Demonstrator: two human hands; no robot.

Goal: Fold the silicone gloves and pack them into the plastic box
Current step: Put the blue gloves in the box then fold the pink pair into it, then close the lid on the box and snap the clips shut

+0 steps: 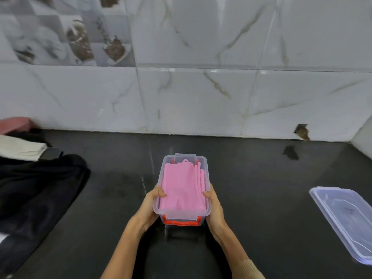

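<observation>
A clear plastic box [182, 188] sits in the lower middle of the frame, on a dark countertop [251, 198]. Folded pink silicone gloves [179, 188] lie inside it and fill most of the space, with a small hanging tab showing at the far end. The box has no lid on; its red handle [182, 222] hangs at the near end.

The left hand [151, 206] grips the left side of the box, thumb hooked over the rim and fingers curled along the wall. The right hand [214, 208] grips the right side the same way, thumb over the rim.

A clear lid [346, 216] lies flat at the lower right of the frame, well apart from the box. Dark clothes [36, 194] and a folded cream cloth [22, 148] lie at the left. A marble-patterned tiled wall [201, 87] fills the upper half.
</observation>
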